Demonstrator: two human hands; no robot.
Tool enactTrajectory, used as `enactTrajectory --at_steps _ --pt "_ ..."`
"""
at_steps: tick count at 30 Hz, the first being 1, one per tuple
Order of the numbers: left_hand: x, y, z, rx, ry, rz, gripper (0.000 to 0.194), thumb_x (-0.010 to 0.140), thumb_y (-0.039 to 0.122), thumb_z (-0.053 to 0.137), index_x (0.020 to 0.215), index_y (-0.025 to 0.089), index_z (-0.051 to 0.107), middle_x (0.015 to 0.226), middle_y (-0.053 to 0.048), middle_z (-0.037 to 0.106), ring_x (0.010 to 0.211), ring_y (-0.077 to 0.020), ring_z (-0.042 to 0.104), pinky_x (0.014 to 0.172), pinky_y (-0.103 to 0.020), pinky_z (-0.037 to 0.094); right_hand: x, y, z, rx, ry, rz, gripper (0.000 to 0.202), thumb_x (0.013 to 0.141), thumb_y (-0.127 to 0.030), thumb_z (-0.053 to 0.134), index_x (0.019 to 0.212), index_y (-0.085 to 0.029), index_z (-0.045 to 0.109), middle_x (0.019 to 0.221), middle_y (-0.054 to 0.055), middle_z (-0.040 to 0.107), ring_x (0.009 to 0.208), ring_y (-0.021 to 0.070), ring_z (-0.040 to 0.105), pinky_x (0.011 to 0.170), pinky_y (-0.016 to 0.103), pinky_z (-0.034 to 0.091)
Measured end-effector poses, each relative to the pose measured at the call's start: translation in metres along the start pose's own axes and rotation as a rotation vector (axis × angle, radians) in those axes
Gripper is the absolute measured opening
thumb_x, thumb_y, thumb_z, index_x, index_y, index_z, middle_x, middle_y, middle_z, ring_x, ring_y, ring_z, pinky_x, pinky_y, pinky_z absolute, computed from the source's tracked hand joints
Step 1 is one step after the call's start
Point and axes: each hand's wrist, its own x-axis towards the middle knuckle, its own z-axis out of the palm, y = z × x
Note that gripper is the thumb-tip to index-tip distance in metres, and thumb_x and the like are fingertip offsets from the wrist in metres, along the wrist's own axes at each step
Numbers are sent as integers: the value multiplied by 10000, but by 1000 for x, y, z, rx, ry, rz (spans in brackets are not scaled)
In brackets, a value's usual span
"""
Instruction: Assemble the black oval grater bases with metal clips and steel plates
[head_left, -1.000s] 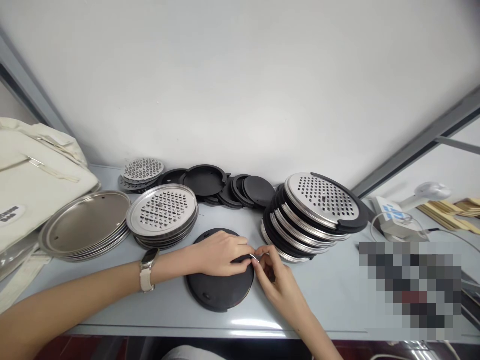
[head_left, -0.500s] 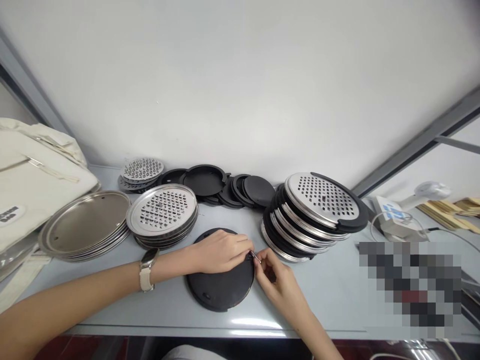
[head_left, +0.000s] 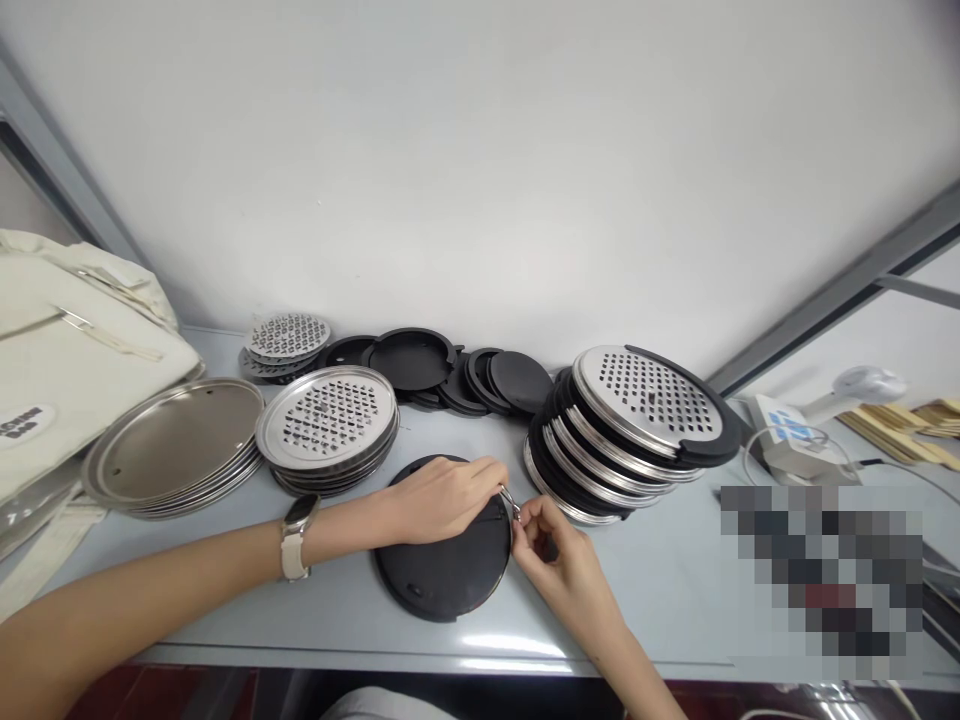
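Note:
A black round disc (head_left: 457,575) with a thin raised rim lies on the table in front of me. My left hand (head_left: 442,498), a watch (head_left: 298,530) on its wrist, lies across the disc's upper part with fingers bent together at the right rim. Between my hands, just over that rim, is a small shiny metal piece (head_left: 511,499), thin and slightly curved. One end meets my left fingertips; the other is pinched between thumb and fingers of my right hand (head_left: 551,550), beside the disc. My fingers hide both its ends.
To the right stands a tall pile of metal grater plates with black rims (head_left: 652,390). Stacked grater plates (head_left: 330,415) and plain metal plates (head_left: 172,440) lie left, near a cream bag (head_left: 90,340). Black round parts (head_left: 412,360) line the wall. A white device (head_left: 795,430) stands right.
The metal piece now shows more of its length, tilted up off the disc's rim. My left fingertips have risen slightly, and my right hand has barely shifted.

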Motion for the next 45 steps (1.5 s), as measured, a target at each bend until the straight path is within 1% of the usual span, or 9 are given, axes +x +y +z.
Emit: enactTrajectory --at_steps 5,8,13,18,21,26,30,37,45 --pt "0 0 -1 -13 -17 1 171 953 144 291 985 176 456 914 -45 556 696 -164 564 609 -275 437 0 -4 -1 -6 1 -29 150 931 -338 450 854 -222 394 680 -40 429 604 122 429 577 237 352" --pt "0 -1 -3 -40 -34 47 186 959 154 290 1031 181 460 944 -47 552 745 -161 574 637 -261 453 0 -6 -1 -18 4 -43 141 938 -350 450 899 -224 401 682 -40 429 607 125 427 586 241 352" --pt "0 -1 -4 -48 -41 82 206 966 166 282 1053 180 468 952 -59 548 789 -163 579 656 -246 461 0 -7 -1 -48 -33 -87 101 957 -324 417 920 -230 421 677 -43 424 599 123 411 577 239 338" --pt "0 -2 -2 -36 -52 81 199 960 155 293 1055 179 466 962 -55 556 758 -162 577 643 -259 459 0 -6 -1 -56 -40 -116 68 959 -297 412 978 -235 433 668 -49 411 593 124 406 573 236 334" --pt "0 -2 -1 -33 -43 70 196 955 151 298 1058 178 462 951 -53 556 745 -163 577 634 -265 459 -1 -6 -2 -48 -45 -115 72 959 -295 413 934 -230 429 673 -46 411 596 124 401 576 236 335" --pt "0 -2 -1 3 -40 99 194 962 170 294 1046 172 469 953 -56 545 742 -165 576 624 -266 463 0 -4 -1 -37 -55 -113 152 960 -294 403 828 -220 396 701 -33 422 606 119 395 571 234 332" --pt "0 -2 0 -16 -10 61 215 972 187 276 1048 177 477 940 -53 535 718 -151 572 625 -251 461 2 -3 -1 -67 -64 -114 202 968 -297 388 784 -216 377 687 -34 412 604 120 390 575 239 322" --pt "-1 -2 0 -34 -5 18 232 980 207 287 1041 185 509 951 -39 537 697 -141 571 651 -266 457 1 -4 -1 -88 -76 -129 236 987 -301 351 768 -215 366 685 -30 409 621 128 395 607 250 315" --pt "0 -3 -1 -73 -9 -24 258 992 262 305 1058 223 552 985 -18 540 699 -126 576 670 -255 449 0 -2 -1 -81 -61 -137 257 992 -306 343 751 -214 354 667 -37 378 599 119 379 588 238 309"
